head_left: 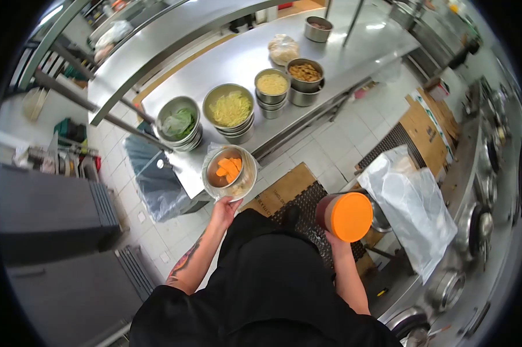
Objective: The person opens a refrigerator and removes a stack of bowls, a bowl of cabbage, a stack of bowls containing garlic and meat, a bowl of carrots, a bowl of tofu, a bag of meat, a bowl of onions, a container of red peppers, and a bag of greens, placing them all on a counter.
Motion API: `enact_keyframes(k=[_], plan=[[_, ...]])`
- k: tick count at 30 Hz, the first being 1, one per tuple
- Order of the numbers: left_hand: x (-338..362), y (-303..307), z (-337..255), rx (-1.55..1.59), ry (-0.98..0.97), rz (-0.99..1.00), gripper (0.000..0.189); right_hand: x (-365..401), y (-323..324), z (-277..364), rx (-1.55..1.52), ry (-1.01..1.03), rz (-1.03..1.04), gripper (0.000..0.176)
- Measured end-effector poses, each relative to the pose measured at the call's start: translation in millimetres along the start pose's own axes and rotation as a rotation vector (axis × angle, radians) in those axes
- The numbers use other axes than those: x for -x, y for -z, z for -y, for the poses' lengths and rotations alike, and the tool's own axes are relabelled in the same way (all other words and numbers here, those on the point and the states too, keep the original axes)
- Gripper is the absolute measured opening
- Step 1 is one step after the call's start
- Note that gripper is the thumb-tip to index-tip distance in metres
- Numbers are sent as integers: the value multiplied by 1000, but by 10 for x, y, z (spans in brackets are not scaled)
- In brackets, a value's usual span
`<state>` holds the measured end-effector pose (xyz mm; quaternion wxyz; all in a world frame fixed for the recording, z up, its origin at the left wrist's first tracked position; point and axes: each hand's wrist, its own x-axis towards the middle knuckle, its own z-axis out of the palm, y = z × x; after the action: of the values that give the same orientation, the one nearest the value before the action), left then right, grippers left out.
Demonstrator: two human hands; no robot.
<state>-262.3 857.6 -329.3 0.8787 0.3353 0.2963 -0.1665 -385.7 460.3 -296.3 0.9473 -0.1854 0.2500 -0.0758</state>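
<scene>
My left hand [225,209] is closed on the near rim of a metal bowl [248,184], at the table's front-left corner. Inside it are orange chunks [230,168], perhaps carrot, and clear plastic film hangs around the rim. My right hand [335,242] grips a tall container with a dark reddish side and a round orange lid [352,217]. It is held out to the right, and most of my fingers are hidden beneath it. Just beyond the bowl stand stacked metal bowls with green leaves [180,122] and with pale yellow-green shreds [231,110].
Along the steel table [174,87] are a pot of yellow shreds [272,84], a pot of brown pieces [305,72], a plastic bag [284,48] and another pot [318,29]. A lined bin [157,188] stands left. White plastic sheeting [411,208] and several woks [474,228] line the right.
</scene>
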Motion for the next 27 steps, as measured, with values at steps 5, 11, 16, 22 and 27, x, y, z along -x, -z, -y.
enact_keyframes(k=[5,11,16,22,27], plan=[[-120,84,4,69,-172,-78,34,-895,330,183,173,-82,104,46],[-264,115,-10,251,-218,-110,35,-1093,-301,-3,122,-301,152,51],[-412,57,-49,308,-236,-170,40,-995,-534,-250,349,-356,166,49],[-522,-23,-220,293,-150,-72,37,-765,-728,-642,380,-453,137,49],[-632,-133,-264,182,-31,-55,37,-690,-881,-815,154,-518,558,46]])
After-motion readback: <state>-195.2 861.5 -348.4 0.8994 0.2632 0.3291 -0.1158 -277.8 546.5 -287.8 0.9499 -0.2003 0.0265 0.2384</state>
